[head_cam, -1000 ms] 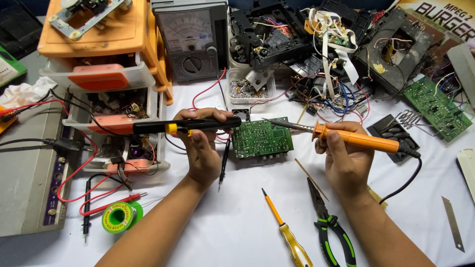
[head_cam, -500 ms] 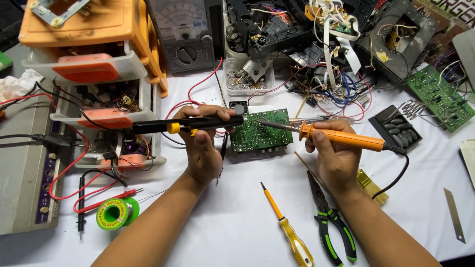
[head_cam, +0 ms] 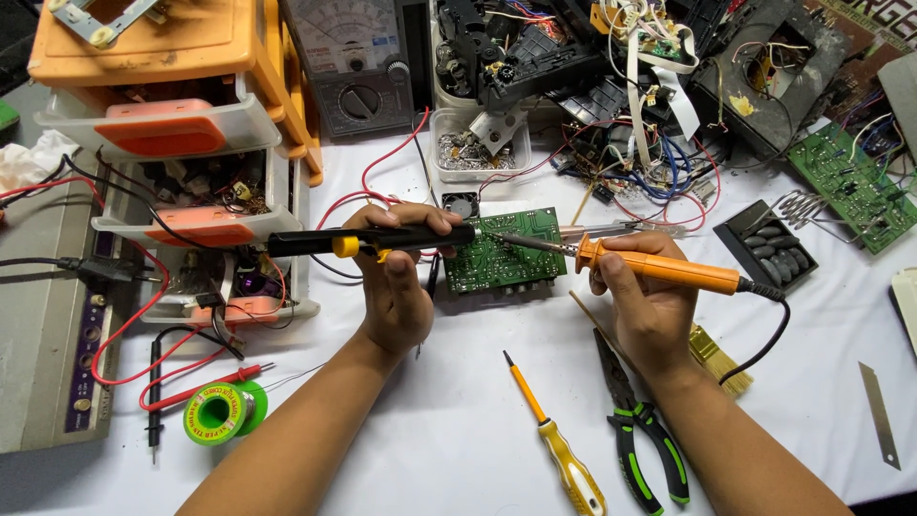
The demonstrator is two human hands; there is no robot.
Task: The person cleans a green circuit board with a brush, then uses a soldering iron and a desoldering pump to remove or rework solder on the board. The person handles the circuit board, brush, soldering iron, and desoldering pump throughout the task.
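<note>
Here, fingers clamp an orange soldering iron (head_cam: 669, 269) and black pump (head_cam: 373, 239) (yellow-buttoned) over the green board (head_cam: 501, 256).

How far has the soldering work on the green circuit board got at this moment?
Done: tools laid out, and the green circuit board sits on the white table. In hand: the left hand aims a black desoldering pump while the right hand touches the orange-handled soldering iron to the board. Left: cannot tell how many joints remain.
</note>
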